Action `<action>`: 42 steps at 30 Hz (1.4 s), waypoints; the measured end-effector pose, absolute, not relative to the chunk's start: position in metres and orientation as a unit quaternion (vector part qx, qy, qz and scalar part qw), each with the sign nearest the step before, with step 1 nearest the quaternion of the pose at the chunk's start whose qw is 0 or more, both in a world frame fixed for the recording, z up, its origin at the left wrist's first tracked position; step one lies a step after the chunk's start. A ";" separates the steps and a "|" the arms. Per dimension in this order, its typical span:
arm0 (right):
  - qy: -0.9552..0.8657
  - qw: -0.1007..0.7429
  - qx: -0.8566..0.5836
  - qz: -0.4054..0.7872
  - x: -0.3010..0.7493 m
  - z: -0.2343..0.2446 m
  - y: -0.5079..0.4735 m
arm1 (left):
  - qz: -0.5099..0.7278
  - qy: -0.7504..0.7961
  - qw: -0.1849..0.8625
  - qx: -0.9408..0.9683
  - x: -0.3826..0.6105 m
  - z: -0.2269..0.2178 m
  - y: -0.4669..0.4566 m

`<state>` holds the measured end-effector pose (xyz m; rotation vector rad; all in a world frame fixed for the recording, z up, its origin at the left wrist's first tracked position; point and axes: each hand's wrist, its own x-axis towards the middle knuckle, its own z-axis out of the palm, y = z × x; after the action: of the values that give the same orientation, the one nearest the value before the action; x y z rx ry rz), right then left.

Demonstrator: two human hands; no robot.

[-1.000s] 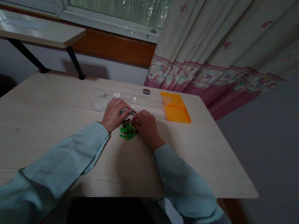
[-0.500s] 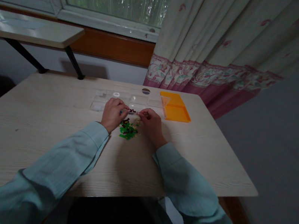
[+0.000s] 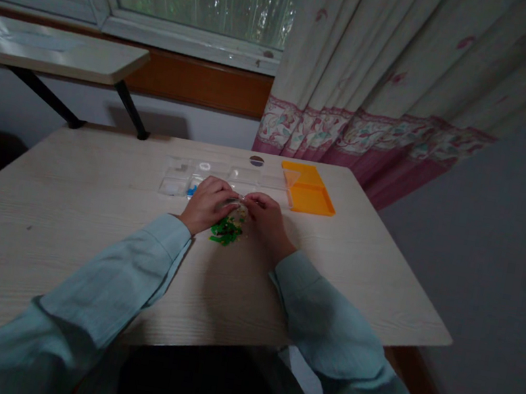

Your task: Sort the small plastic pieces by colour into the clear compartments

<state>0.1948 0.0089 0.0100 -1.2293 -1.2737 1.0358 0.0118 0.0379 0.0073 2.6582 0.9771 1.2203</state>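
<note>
My left hand (image 3: 210,205) and my right hand (image 3: 266,216) meet over the near edge of a clear compartment box (image 3: 175,182). Thumb and forefinger are pinched on each side, fingertips almost touching; whatever small thing lies between them is too small to make out. Just below my fingers a heap of small green pieces (image 3: 226,231), mixed with some dark and yellowish ones, rests on the table. Small blue pieces (image 3: 191,191) show in the box beside my left hand. My hands hide part of the box's front row.
An orange tray (image 3: 315,199) stands at the right end of the clear box, partly overlapped by it. A round cable hole (image 3: 257,161) is near the back edge of the wooden table (image 3: 88,229). A raised shelf (image 3: 56,51) stands at the back left, and a curtain (image 3: 362,73) hangs behind.
My left hand has moved right, close against my right fingertips, covering the dark pieces seen between them before. The blue pieces in the box have come into view. My right hand has hardly moved.
</note>
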 end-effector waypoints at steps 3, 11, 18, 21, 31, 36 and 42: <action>-0.529 0.513 -0.512 0.441 0.190 0.012 0.006 | 0.400 0.314 0.027 0.861 0.012 0.007 0.038; -0.538 0.491 -0.528 0.435 0.189 0.012 0.003 | 0.410 0.304 0.023 0.860 0.011 0.007 0.040; -0.586 0.489 -0.535 0.362 0.191 0.010 0.006 | 0.411 0.309 0.021 0.857 0.010 0.004 0.041; -0.603 0.486 -0.541 0.328 0.191 0.009 0.007 | 0.407 0.319 0.019 0.856 0.009 0.002 0.042; -0.655 0.465 -0.546 0.238 0.193 0.007 0.008 | 0.419 0.336 0.053 0.842 0.009 0.002 0.045; -0.725 0.407 -0.522 0.190 0.196 0.010 0.003 | 0.450 0.391 0.052 0.801 0.008 0.001 0.045; -0.869 0.276 -0.383 0.146 0.192 0.016 -0.009 | 0.449 0.405 0.050 0.795 0.008 0.000 0.046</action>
<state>0.1923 -0.0090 0.0163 -1.0287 -2.3362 0.3923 0.0081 0.0455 -0.0002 2.4205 1.2336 1.3667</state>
